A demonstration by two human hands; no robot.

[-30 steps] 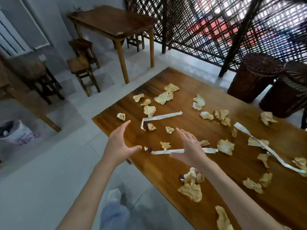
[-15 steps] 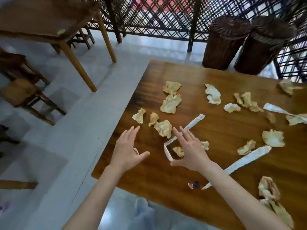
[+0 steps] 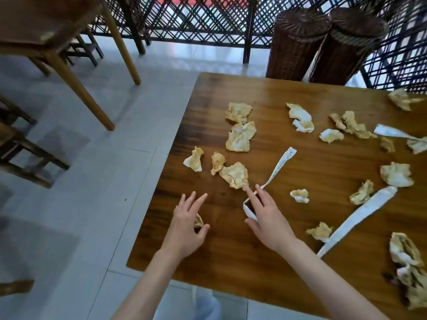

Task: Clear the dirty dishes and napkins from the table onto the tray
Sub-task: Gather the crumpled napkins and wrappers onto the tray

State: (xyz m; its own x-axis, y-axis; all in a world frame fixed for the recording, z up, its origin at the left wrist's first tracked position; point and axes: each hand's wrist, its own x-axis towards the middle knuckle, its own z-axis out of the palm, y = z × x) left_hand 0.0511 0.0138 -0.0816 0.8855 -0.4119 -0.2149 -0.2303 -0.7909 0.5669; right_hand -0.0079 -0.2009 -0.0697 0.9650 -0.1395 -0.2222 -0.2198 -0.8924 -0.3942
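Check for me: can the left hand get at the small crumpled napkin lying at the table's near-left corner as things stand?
Probably yes. The left hand is right over that small crumpled napkin, fingers spread, thumb beside it, with nothing between them. The right hand is off to the side at the folded paper strip.

We see a dark brown wood-grain surface point(image 3: 288, 250), crumpled napkins point(image 3: 240, 139) yellowish-tan with white patches, white paper strips point(image 3: 360, 215), one seemingly faintly printed, dark brown wicker baskets point(image 3: 298, 42), black lattice screen point(image 3: 196, 17), pale grey floor tiles point(image 3: 80, 204).

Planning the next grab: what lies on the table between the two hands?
Head view: only bare wood of the table between the left hand and the right hand.
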